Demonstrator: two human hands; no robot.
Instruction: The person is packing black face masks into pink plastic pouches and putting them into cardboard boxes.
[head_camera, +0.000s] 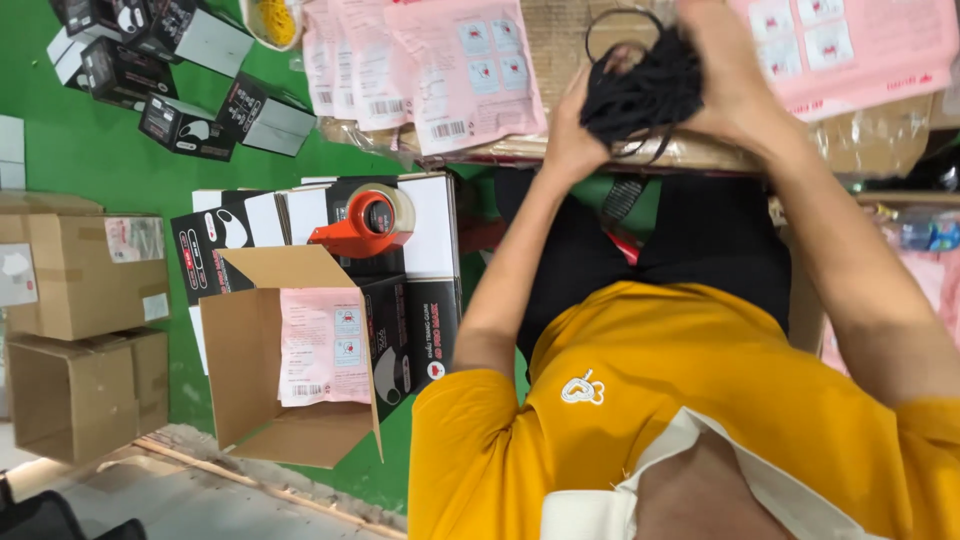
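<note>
Both hands, the left hand (572, 130) and the right hand (730, 85), are closing together around a bundle of black masks (640, 90), holding it above a cardboard surface (870, 140) beside pink packets (440, 60). Lower left, an open cardboard box (240, 370) is holding one pink packet (320, 345). An orange tape dispenser (365, 225) is lying on black and white boxes (430, 250) just behind it.

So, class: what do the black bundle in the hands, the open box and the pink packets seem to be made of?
Black bundle: soft matt fabric with thin loops, it seems; both hands squeeze it.
Open box: brown corrugated card, dull, with folded flaps.
Pink packets: thin glossy plastic film, probably; they catch light.
</note>
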